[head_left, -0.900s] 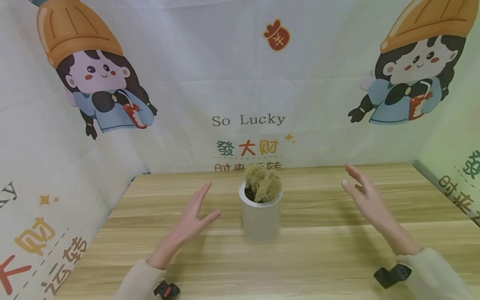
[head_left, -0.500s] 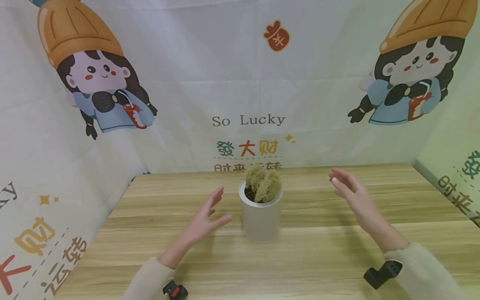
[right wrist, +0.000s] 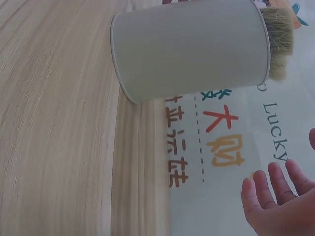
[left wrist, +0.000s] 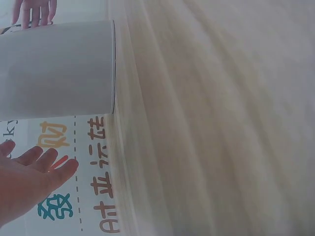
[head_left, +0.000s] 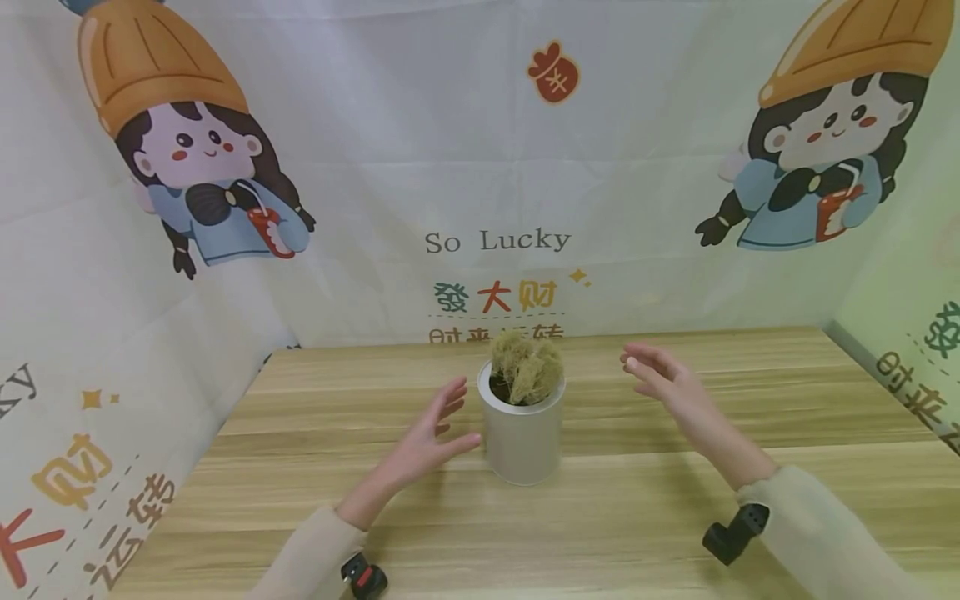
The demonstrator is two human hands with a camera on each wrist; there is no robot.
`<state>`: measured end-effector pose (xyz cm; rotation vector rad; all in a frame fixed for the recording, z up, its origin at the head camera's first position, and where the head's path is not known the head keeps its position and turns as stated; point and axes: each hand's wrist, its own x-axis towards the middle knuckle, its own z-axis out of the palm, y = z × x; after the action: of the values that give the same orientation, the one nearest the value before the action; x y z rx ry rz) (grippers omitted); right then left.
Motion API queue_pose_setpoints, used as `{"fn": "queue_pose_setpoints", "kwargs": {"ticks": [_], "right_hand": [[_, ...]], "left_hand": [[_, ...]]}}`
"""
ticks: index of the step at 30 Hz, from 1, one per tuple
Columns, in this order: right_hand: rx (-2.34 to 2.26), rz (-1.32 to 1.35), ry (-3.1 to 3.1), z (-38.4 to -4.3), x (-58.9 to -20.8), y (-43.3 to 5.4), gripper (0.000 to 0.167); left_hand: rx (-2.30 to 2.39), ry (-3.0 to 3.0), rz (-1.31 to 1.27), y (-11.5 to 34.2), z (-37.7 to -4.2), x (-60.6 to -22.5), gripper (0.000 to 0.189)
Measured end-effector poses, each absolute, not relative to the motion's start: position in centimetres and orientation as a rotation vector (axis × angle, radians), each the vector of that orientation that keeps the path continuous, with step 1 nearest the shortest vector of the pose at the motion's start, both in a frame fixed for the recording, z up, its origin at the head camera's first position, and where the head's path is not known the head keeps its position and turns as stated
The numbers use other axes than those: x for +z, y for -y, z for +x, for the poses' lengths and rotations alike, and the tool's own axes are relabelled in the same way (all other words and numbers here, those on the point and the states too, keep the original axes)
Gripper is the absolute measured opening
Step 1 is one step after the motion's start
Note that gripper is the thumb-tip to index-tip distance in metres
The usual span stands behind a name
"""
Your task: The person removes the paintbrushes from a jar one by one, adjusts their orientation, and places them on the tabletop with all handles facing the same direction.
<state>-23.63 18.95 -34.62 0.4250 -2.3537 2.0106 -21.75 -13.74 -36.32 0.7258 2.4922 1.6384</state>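
Note:
A white cylindrical pot [head_left: 523,446] stands upright on the wooden table, with a clump of dry, tan, fibrous plant [head_left: 528,371] poking out of its top. My left hand [head_left: 431,437] is just left of the pot, fingers spread and thumb pointing at its side. On the other side, a wider gap separates my right hand [head_left: 671,387] from the pot; its fingers are loosely bent and hold nothing. Both palms face inward. In the right wrist view the pot [right wrist: 192,49] appears sideways, with bristly tan fibres [right wrist: 279,42] beyond its rim.
Pale wood-grain table [head_left: 300,442] surrounds the pot. Behind it hangs a white printed cloth [head_left: 360,167] with cartoon figures and lettering, and similar cloth covers both sides. Each wrist carries a small black camera, such as the right one [head_left: 735,535].
Both hands have moved inward toward the pot, the left one to the right and the right one to the left. The pot has stayed in place.

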Motion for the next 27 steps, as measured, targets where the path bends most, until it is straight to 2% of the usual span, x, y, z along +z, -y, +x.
{"fn": "queue_pose_setpoints", "kwargs": {"ticks": [5,15,27], "right_hand": [[2.050,0.401,2.361,-24.1,-34.5,-17.9,0.054],[2.103,0.359,2.392,-24.6,-34.3,-15.7,0.055],[2.139,0.333,2.432,-25.6,-33.1,-13.9,0.055]], "left_hand": [[1.694,-2.433,0.705,13.3,-21.8,-36.2,0.075],[1.842,-2.325,0.717,12.8,-23.8,-38.8,0.076],[1.823,-2.275,0.674,11.5,-22.9,-37.0,0.080]]}}
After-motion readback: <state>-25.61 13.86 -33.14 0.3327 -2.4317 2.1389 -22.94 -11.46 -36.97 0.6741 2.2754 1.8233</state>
